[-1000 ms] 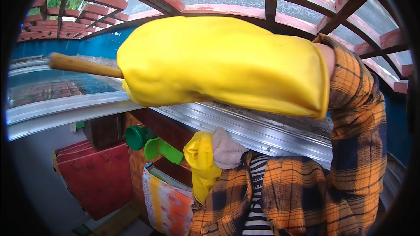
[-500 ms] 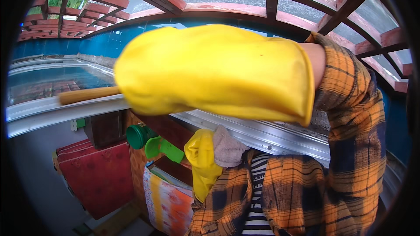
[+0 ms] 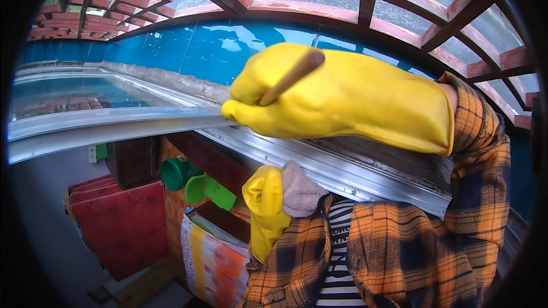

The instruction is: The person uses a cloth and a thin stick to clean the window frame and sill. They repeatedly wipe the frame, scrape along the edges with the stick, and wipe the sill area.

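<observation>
My right hand (image 3: 342, 100), in a yellow rubber glove, is closed around a wooden handle (image 3: 291, 77) whose end points up and toward the camera. It hovers just above a silvery metal frame rail (image 3: 114, 122) that runs across the view; the tool's working end is hidden behind the glove. Lower down, my left hand (image 3: 264, 211), also in a yellow glove, grips a grey cloth (image 3: 299, 193) under the rail, close to my chest. Both sleeves are orange plaid.
Red wooden lattice beams (image 3: 319, 8) arch overhead, with a blue panel (image 3: 188, 51) behind the rail. Below stand a green cup (image 3: 174, 174), a green scoop (image 3: 211, 191), a red mat (image 3: 123, 225) and a striped colourful bag (image 3: 214, 262).
My right hand has moved to the right and turned, so the wooden handle that stuck out to the left now points toward the camera. The left hand with the cloth has stayed put.
</observation>
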The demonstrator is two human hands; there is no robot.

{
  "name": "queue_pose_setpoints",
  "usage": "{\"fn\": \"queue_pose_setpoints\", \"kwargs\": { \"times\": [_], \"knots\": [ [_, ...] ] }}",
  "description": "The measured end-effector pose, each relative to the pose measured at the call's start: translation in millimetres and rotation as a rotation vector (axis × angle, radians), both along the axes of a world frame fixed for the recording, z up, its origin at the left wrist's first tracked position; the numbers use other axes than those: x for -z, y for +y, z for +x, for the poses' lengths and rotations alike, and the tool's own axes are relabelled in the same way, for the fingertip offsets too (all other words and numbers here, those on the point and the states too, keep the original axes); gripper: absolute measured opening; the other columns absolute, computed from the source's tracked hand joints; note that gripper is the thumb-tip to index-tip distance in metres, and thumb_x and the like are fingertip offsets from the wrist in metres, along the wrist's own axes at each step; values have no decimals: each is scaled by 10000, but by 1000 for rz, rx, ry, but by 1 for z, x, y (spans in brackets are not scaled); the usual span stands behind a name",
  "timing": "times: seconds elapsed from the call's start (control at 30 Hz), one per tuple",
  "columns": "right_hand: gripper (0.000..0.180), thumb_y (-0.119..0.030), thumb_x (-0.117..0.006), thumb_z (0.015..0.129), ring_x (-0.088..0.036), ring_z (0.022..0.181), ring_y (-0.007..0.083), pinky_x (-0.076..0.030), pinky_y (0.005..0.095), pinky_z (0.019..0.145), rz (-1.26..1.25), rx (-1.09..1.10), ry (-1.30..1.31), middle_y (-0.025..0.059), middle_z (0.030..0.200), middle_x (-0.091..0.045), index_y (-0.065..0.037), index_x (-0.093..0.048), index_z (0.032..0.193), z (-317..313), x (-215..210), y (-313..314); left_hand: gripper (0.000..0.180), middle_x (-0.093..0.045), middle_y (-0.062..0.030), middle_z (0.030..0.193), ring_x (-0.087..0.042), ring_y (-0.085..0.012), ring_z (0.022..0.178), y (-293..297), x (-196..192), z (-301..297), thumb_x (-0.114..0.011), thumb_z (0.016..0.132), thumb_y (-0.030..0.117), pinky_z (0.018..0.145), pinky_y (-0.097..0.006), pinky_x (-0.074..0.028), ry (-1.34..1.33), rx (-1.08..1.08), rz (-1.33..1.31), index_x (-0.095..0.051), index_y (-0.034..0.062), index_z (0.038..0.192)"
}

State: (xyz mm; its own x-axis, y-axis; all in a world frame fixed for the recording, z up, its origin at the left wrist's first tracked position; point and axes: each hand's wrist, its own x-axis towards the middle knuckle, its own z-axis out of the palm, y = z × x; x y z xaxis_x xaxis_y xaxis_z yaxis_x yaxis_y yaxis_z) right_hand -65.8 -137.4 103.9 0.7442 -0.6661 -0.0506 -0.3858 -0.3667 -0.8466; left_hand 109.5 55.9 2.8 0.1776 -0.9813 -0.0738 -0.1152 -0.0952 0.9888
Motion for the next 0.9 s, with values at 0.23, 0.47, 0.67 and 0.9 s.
{"fn": "queue_pose_setpoints", "kwargs": {
  "times": [0.23, 0.47, 0.67, 0.9],
  "knots": [
    [258, -250, -643, 1083, -726, 973, 418, -583, 522, 825, -283, -156, -350, 209, 976, -762, -36, -785, 1073, -6, 52, 6, 434, -587, -33, 726, -504, -118, 676, -2, -5, -7, -485, 1162, 221, 619, -345, -410, -70, -13, -5, -570, 35, 779],
    [285, -273, -650, 1094, -716, 902, 366, -585, 483, 814, 7, -325, -34, 195, 970, -740, -15, -772, 1109, -29, 42, -5, 323, -610, -70, 797, -546, -152, 722, 4, 10, 2, -586, 1110, 141, 659, -349, -429, 32, 31, -49, -618, -20, 833],
    [362, -345, -665, 1103, -729, 922, 341, -593, 430, 816, -86, -146, -243, 171, 1019, -784, -13, -808, 1135, -28, 46, 3, 312, -614, -70, 803, -550, -153, 724, 3, 11, 4, -590, 1108, 140, 662, -349, -432, 15, 22, -12, -624, -21, 842],
    [379, -343, -665, 1101, -723, 1011, 328, -582, 450, 879, 170, -130, -81, 185, 1099, -780, 2, -804, 1174, -42, 13, -2, 301, -618, -71, 811, -554, -154, 726, 7, 18, 7, -595, 1105, 139, 665, -348, -436, 24, 31, 13, -630, -21, 853]
  ]
}}
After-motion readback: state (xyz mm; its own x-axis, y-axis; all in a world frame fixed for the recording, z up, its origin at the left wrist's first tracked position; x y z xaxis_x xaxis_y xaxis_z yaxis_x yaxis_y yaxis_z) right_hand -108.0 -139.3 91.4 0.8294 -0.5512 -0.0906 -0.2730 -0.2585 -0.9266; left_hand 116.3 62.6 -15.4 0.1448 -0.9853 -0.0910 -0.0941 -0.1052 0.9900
